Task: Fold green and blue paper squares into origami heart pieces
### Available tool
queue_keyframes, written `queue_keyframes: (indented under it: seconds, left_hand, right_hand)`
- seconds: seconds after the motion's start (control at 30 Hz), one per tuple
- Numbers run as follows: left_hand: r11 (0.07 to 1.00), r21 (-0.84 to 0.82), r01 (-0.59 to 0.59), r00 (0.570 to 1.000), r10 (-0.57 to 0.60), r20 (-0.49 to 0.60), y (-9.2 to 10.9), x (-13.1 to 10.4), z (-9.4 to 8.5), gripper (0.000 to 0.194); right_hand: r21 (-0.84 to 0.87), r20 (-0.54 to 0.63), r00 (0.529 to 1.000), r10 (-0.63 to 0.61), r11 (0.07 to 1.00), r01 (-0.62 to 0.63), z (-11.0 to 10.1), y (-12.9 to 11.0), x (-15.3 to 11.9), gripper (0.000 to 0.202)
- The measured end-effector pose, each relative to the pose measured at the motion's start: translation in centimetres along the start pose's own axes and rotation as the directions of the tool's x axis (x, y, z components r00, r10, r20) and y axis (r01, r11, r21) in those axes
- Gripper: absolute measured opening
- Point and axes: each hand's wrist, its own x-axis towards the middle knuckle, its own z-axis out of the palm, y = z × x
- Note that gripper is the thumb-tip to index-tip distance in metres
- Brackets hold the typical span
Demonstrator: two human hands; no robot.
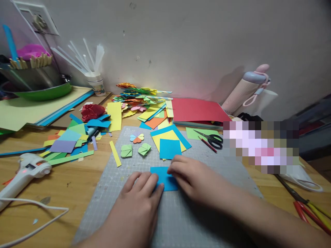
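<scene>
A blue sheet of paper (167, 182) lies on the grey cutting mat (217, 213). My left hand (141, 196) holds its left side down, fingers bent and thumb along the near edge. At its right side, my right hand (190, 177) is closed on the paper, with thumb and fingers brought together; part of the sheet is hidden beneath it. Just beyond sits a smaller blue square (170, 148) on yellow and blue sheets. Two folded green paper pieces (126, 151) and a multicoloured paper flower (137, 138) are left of that stack.
Black scissors (214, 139) and a red pencil (208, 144) lie at the mat's far right. A glue gun (28, 172) with a white cord and paper scraps (63, 146) are on the left. Red-and-yellow-handled pliers (307, 206) lie at right. A pink bottle (244, 89) leans near the wall.
</scene>
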Motion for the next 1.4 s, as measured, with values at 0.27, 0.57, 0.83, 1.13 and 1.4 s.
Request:
queue_keyframes:
  seconds: [0.27, 0.57, 0.83, 1.13, 1.4]
  left_hand:
    - [0.997, 0.049, -0.061, 0.988, 0.053, 0.146, 1.4, 0.3, 0.8, 0.04]
    - [1.0, -0.018, 0.023, 0.992, -0.021, 0.121, 1.7, 0.4, 1.3, 0.053]
    - [0.999, -0.041, 0.018, 0.99, -0.012, 0.141, 1.4, 0.6, 1.0, 0.05]
    - [0.998, -0.061, 0.009, 0.986, 0.002, 0.169, 1.2, 0.6, 0.8, 0.047]
    - [0.999, -0.009, 0.034, 0.988, -0.032, 0.148, 1.6, -0.1, 1.7, 0.051]
  right_hand:
    - [0.238, 0.03, 0.986, -0.165, 0.959, 0.154, 1.3, 3.0, 2.2, 0.016]
    - [0.26, 0.04, 0.991, -0.131, 0.958, 0.116, 1.5, 2.8, 2.2, 0.018]
    - [0.266, 0.048, 0.991, -0.127, 0.958, 0.11, 1.4, 2.9, 2.3, 0.018]
    - [0.279, 0.054, 0.991, -0.12, 0.955, 0.101, 1.3, 2.7, 2.2, 0.019]
    - [0.289, 0.047, 0.991, -0.127, 0.951, 0.108, 1.5, 3.0, 2.4, 0.02]
